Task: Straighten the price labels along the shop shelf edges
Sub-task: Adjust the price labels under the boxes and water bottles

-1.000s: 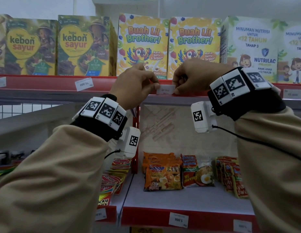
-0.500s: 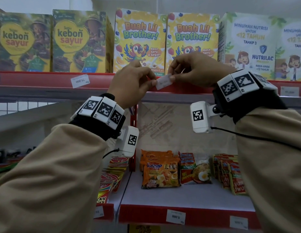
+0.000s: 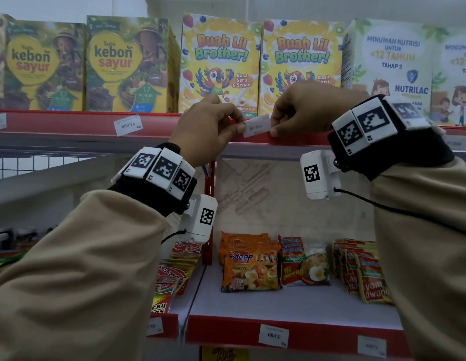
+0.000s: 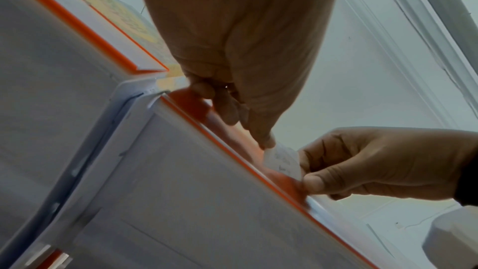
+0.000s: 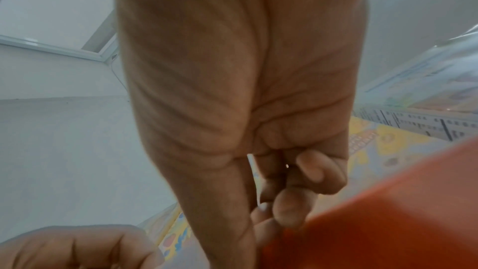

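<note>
A small white price label (image 3: 256,125) lies tilted against the red front edge (image 3: 70,123) of the upper shelf, its right end higher. My left hand (image 3: 237,126) pinches its left end and my right hand (image 3: 274,127) pinches its right end. From the left wrist camera the label (image 4: 282,161) shows between my left fingertips (image 4: 266,142) and my right thumb (image 4: 314,183). The right wrist view shows my curled right fingers (image 5: 289,208) by the red edge (image 5: 388,212); the label is hidden there. Another label (image 3: 128,125) sits crooked further left on the same edge.
Cereal and milk boxes (image 3: 218,63) stand on the upper shelf just behind my hands. Noodle packets (image 3: 250,267) lie on the lower shelf, whose red edge carries more labels (image 3: 273,335). A red upright (image 3: 209,217) divides the shelf bays.
Both hands lifted the label off the shelf edge and turned it; now it is back down against the red edge, still tilted. The camera view shifted slightly.
</note>
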### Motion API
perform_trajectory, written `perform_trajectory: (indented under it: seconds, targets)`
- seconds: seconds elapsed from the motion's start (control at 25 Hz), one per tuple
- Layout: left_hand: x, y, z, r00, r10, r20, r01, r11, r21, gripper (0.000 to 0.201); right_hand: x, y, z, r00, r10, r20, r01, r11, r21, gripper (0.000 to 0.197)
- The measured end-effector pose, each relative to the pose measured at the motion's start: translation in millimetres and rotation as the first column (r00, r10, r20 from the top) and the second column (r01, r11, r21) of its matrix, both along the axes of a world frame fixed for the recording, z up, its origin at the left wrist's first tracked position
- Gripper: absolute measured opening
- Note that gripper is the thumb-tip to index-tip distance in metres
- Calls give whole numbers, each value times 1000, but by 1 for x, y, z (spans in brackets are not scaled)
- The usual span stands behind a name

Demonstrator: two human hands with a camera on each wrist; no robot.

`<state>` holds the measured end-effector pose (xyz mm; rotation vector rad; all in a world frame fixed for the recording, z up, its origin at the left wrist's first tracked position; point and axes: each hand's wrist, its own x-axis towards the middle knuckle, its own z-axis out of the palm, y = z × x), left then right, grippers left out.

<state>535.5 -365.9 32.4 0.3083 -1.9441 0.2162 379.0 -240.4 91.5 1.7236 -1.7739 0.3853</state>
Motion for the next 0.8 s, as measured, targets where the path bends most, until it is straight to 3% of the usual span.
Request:
perform_trajectory:
  seconds: [0.16, 0.32, 0.64, 0.8]
  targets:
    - [1, 0, 6, 997, 47, 55, -46, 999, -9, 23, 0, 0, 1, 999, -22, 38, 23, 1000, -16, 13]
    - [2, 1, 11, 990, 83, 114, -81, 996, -22, 24, 0, 1, -3, 986, 69, 152, -63, 997, -44, 21]
    - [1, 4, 16, 972, 153, 181, -150, 988, -29, 24, -1, 0, -10, 994, 75, 79, -72, 997, -41, 14]
    - [3, 6, 15, 989, 81, 126, -83, 997, 5, 15, 1, 0, -10, 996, 60, 63, -57, 998, -40, 17]
